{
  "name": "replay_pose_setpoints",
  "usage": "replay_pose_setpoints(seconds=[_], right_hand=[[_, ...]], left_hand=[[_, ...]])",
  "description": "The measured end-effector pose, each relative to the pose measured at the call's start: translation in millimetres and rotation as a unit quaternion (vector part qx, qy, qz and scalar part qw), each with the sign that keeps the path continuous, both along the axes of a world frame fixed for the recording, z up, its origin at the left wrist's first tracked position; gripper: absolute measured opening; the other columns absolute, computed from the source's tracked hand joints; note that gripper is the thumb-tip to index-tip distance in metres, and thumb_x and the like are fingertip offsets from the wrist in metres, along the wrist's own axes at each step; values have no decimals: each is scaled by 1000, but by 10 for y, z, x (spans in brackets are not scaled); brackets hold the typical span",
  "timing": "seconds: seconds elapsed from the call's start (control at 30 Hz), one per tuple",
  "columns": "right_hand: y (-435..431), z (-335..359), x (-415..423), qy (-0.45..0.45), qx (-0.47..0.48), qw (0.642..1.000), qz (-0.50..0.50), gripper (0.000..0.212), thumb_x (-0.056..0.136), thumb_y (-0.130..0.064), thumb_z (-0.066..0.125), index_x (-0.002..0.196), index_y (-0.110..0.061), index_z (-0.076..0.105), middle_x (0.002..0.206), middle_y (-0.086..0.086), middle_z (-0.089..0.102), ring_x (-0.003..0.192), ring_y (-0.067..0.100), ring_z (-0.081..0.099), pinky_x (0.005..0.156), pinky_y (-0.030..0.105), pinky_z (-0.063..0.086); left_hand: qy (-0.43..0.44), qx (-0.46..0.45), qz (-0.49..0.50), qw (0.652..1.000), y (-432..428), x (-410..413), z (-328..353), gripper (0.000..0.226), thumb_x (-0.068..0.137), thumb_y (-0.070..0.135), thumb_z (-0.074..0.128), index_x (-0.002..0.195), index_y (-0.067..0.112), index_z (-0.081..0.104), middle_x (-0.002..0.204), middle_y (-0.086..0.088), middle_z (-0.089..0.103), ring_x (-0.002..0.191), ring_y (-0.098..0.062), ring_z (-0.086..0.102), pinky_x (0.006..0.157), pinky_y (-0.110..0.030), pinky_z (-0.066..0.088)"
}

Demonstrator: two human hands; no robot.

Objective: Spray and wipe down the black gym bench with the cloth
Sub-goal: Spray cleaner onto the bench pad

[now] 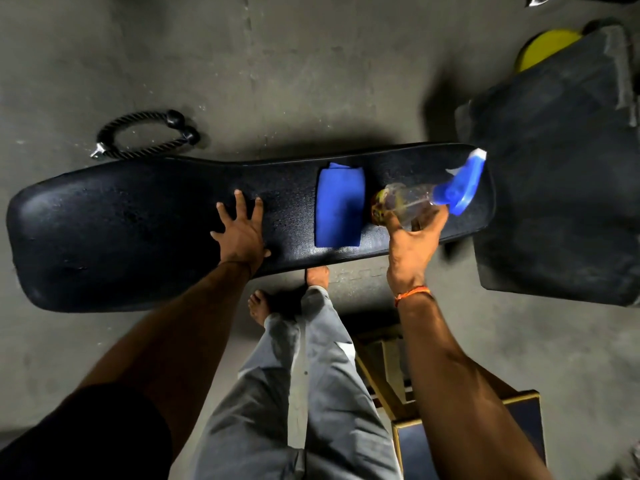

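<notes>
Two hands are at work. The left hand (242,233) lies flat on the black gym bench (104,230), fingers straight and spread, holding nothing. The right hand (412,244) grasps one clear spray bottle (412,202) by its body, thumb on one side and fingers on the other. The bottle is tipped on its side above the bench, and its one blue trigger head (464,185) points away from the hand toward the narrow end of the pad. The bottle is blurred. One orange thread (414,292) circles the right wrist.

Between the two hands lies one blue cloth (339,206), folded into a rectangle and resting on the bench top, just beside the bottle's base and a little apart from the left hand's fingers. The single bench runs crosswise under both hands, its wide end out past the left hand and its narrow end past the right.

Below the hands are two bare feet (259,306) and grey trousers (311,393). Beyond the left hand, on the floor (311,64), is one looped black rope handle (145,135). Beyond the right hand sits one large dark pad (554,185) with one yellow disc (547,46) behind it. Beneath the right forearm stands one wooden-edged box (467,445).
</notes>
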State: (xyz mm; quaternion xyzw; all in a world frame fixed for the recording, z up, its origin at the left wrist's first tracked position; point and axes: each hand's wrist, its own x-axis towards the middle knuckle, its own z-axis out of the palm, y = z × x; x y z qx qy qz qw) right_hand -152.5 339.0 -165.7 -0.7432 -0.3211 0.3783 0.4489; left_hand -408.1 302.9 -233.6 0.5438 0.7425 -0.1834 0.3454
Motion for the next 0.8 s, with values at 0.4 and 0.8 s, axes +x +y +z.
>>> replay_pose_setpoints(seconds=[0.4, 0.8], right_hand=[[-237, -265, 103, 36, -23, 998, -44, 75, 75, 5, 65, 145, -15, 45, 132, -5, 59, 125, 11, 56, 108, 20, 47], [-522, -661, -443, 80, -120, 989, -39, 45, 86, 28, 32, 83, -9, 56, 70, -3, 67, 66, 7, 62, 67, 13, 49]], left_hand=[[0, 7, -7, 1000, -31, -22, 22, 121, 78, 40, 85, 163, 31, 0, 170, -8, -19, 154, -50, -6, 109, -75, 35], [22, 77, -56, 995, -170, -272, -60, 111, 76, 65, 76, 162, 39, 11, 172, -1, -2, 153, -42, 15, 111, -65, 32]])
